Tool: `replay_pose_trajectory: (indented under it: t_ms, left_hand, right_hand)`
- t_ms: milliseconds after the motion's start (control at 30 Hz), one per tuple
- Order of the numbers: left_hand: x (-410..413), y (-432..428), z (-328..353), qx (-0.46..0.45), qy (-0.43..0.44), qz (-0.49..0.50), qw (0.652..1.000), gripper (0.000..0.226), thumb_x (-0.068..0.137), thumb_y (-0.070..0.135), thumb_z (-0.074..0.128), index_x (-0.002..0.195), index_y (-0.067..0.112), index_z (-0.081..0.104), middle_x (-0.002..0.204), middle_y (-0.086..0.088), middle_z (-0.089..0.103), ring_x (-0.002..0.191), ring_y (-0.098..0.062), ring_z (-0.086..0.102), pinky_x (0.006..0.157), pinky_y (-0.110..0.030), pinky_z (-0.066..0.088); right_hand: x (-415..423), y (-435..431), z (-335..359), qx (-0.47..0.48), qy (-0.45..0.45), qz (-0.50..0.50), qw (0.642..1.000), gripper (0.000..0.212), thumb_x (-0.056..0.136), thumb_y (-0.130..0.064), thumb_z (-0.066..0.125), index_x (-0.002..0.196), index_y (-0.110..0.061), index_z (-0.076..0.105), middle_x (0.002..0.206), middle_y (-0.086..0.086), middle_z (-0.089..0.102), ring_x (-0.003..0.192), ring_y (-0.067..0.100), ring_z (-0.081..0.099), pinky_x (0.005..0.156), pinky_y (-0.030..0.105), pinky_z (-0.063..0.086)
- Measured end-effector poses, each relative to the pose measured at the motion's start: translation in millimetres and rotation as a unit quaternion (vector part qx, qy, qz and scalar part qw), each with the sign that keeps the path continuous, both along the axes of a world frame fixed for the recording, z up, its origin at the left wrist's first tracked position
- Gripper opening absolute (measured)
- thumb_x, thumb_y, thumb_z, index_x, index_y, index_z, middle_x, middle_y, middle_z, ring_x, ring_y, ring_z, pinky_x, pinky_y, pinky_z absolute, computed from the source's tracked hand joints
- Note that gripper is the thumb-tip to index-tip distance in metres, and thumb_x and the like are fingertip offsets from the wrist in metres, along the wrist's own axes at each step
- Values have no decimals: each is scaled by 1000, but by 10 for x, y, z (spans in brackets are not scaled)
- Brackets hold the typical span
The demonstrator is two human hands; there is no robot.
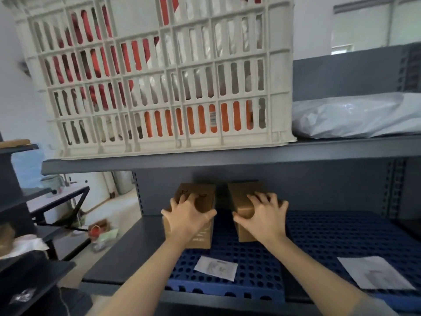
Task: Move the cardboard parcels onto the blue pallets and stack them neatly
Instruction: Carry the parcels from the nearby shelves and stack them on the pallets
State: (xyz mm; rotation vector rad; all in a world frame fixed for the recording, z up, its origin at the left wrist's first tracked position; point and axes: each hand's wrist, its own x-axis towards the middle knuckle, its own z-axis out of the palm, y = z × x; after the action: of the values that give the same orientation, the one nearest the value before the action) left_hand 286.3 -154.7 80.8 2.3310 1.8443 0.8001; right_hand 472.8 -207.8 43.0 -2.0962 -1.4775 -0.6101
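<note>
Cardboard, in two upright boxes: left parcel [201, 237] and right parcel [243, 195], both on the left pallet [246, 258] of the lower shelf [127, 247], close to the back wall, apart from each other with a clear gap between. Left hand [189, 216] laid over the top of the left parcel, grip closed on its upper edge with curled fingers. Right hand [262, 216] the same on the right parcel, grip closed on its top.

Possible trouble from here:
- Left parcel apparently at the very left rim of the pallet; with one more push to the left, could step off the rim and lean or fall.
- Both parcels tall and narrow, held only from above; with a push at the top instead of a lift, could topple backward.
- Closing the gap too quickly: one parcel knocking the other out of line.
- Small slip [215, 267] lying just in front; dragging a parcel forward could catch and crumple it.
- Upper shelf [227, 153] low overhead; lifting high risks knuckles against its edge.

Counted: parcels, two. Blue pallets, seemingly two, with the right pallet [341, 236] bearing no parcel. Papers, two, counting the large sheet [373, 274]. White crate [159, 76], one. Grey bag [355, 115], one.
</note>
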Motion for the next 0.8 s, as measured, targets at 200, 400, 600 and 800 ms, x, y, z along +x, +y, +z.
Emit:
replay_pose_trajectory:
  t_ms: [200, 400, 600, 800]
  left_hand:
    - [-18, 245, -81, -21, 17, -40, 999, 71, 75, 67, 51, 136, 32, 41, 146, 3, 40, 137, -30, 27, 107, -59, 20]
    - [-184, 396, -184, -70, 44, -83, 993, 75, 80, 70, 42, 144, 33, 30, 154, 5, 27, 141, -27, 18, 108, -61, 17]
    - [-231, 399, -148, -88, 67, -105, 988, 78, 82, 71, 37, 148, 32, 22, 157, 5, 19, 144, -26, 12, 110, -61, 16]
    - [-295, 366, -140, -88, 65, -111, 988, 79, 80, 71, 39, 147, 31, 25, 156, 4, 22, 143, -26, 14, 109, -61, 17]
  right_hand:
    - [-64, 62, -119, -8, 19, -38, 999, 84, 64, -82, 34, 117, -26, 68, 116, -2, 68, 106, 29, 55, 79, 44, 28]
    - [-256, 131, -322, -17, 15, -67, 997, 81, 65, -80, 36, 117, -26, 68, 115, -3, 68, 102, 30, 56, 80, 47, 32]
    - [-379, 91, -210, -66, 16, -79, 995, 96, 65, -82, 14, 141, -32, 43, 144, -9, 47, 127, 28, 38, 96, 52, 27]
    - [-510, -51, -209, -50, 14, -71, 996, 92, 68, -81, 20, 137, -29, 49, 138, -6, 53, 123, 29, 43, 94, 52, 29]
